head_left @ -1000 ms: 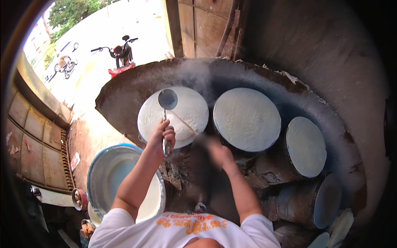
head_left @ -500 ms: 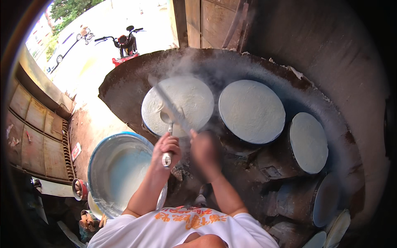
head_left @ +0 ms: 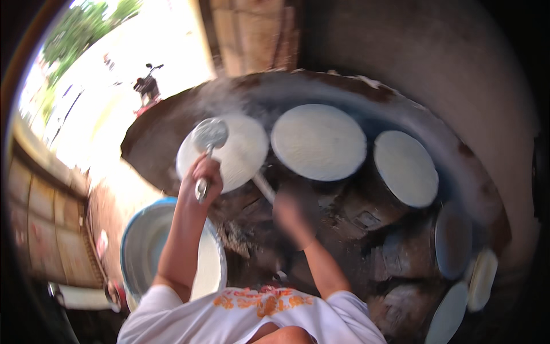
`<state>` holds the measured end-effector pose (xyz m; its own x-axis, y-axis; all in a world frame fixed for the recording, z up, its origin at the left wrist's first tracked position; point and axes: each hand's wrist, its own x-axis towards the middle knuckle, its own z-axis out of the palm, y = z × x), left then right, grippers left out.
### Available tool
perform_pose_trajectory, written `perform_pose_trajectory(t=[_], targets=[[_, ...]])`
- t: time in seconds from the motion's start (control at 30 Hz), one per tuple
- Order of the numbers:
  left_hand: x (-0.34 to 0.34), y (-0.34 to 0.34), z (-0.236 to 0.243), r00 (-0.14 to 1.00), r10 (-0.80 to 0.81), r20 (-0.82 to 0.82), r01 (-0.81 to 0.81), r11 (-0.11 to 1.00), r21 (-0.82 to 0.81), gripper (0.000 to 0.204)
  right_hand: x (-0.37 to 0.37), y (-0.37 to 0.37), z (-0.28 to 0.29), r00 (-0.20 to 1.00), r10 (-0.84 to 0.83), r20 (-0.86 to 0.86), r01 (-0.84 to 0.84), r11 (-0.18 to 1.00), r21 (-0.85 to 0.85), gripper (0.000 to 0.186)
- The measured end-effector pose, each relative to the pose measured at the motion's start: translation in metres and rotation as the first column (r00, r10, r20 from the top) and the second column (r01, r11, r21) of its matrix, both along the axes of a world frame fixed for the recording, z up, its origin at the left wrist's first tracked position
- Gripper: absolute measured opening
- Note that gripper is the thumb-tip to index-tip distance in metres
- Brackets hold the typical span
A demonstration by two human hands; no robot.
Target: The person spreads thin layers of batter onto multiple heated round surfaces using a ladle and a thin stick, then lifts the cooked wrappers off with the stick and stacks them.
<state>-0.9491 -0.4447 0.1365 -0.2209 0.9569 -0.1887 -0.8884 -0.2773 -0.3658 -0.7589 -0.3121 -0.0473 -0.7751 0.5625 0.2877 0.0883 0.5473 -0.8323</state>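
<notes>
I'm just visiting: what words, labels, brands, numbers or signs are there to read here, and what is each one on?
White short-sleeved T-shirt: orange and red lettering across the chest; it is blurred, and I leave it unquoted.
Long-handled metal ladle and large blue-rimmed round basin: no writing I can make out.
Small pale-and-red item at left: too blurred to tell.

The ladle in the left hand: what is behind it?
A round white-coated plate shows around the bowl of the ladle. The patch directly behind the bowl and the left hand is covered and cannot be seen.
</notes>
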Motion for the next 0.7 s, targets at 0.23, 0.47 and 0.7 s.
perform_pose_trajectory(t=[0.23,0.47,0.7], targets=[[0.173,0.026,0.036,0.292,-0.261,-0.920,-0.155,0.936,-0.315,0.054,0.274,-0.072,-0.066,0.959,-0.252,0.132,0.284,0.825,-0.489,0.040],[0.376,0.207,0.069,0.372,-0.917,-0.140,0.870,0.293,0.396,0.023,0.477,-0.001,0.017,0.064,-0.993,-0.097,0.559,0.116,-0.821,0.041],[0.632,0.356,-0.028,-0.065,-0.998,0.025,0.973,-0.058,0.223,0.031,0.588,0.081,-0.027,-0.309,-0.951,-0.014,0.622,-0.191,-0.760,0.041]])
